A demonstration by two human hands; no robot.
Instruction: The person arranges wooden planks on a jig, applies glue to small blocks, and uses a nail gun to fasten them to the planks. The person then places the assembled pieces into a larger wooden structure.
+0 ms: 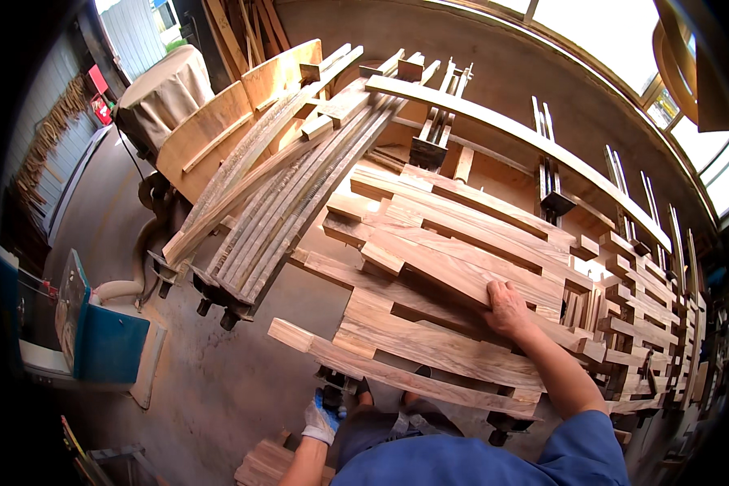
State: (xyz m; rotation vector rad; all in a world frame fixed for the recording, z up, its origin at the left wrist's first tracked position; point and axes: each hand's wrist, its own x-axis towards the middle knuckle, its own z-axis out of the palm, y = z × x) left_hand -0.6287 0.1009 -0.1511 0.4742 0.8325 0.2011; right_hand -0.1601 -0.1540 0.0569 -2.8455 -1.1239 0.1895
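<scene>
My right hand (508,309) is bare and reaches over a row of striped wooden boards. Its fingers curl over the edge of one wooden board (437,271), which has a short wood block (382,259) beside its left end. My left hand (321,419), in a white and blue work glove, is low near my legs. It is closed round a dark tool (332,397) at the front end of a bar clamp (338,379); the tool's exact kind is unclear. Along the near side lies a long narrow wooden strip (405,371).
Bar clamps (549,194) cross under the boards, with a pale beam (518,142) behind. Left of them are long metal bars (292,190) and plywood panels (206,138). A teal machine (109,340) stands at the far left; stacked wood blocks (269,466) lie below my left hand.
</scene>
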